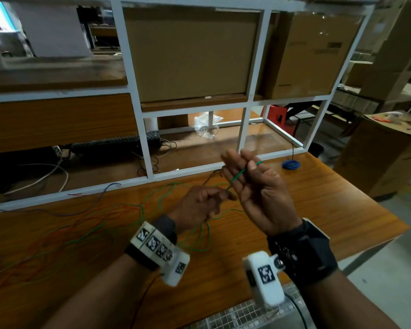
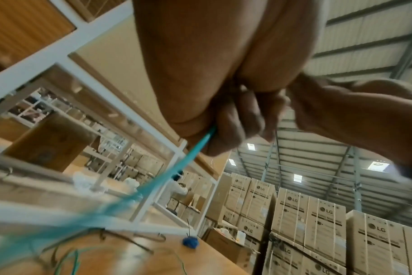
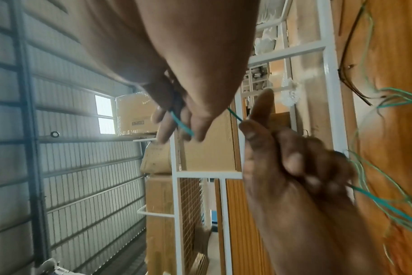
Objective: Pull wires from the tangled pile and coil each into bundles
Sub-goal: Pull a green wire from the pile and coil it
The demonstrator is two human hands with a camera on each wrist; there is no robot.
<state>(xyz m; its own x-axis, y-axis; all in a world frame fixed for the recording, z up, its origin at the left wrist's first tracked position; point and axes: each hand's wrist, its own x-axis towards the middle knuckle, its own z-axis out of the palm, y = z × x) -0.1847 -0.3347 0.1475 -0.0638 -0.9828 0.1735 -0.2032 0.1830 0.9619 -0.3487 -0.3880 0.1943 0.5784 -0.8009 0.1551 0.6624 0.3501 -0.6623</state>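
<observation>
A thin green wire (image 1: 237, 175) runs from the loose tangle of red, green and blue wires (image 1: 81, 222) on the wooden table up to both hands. My left hand (image 1: 220, 198) is curled and pinches the wire just below my right palm; in the left wrist view the green wire (image 2: 200, 141) comes out from under my curled left fingers (image 2: 235, 121). My right hand (image 1: 247, 167) is raised palm-up with its fingers fairly straight. The wire's end lies across that palm under the thumb, and the green wire (image 3: 182, 125) shows at the fingertips.
A coiled blue bundle (image 1: 291, 164) lies at the table's far right by the white metal frame (image 1: 150, 148). Cardboard boxes stand behind the frame and to the right. The table edge (image 1: 370, 245) drops off on the right, and a wire mesh (image 1: 247, 314) sits near my body.
</observation>
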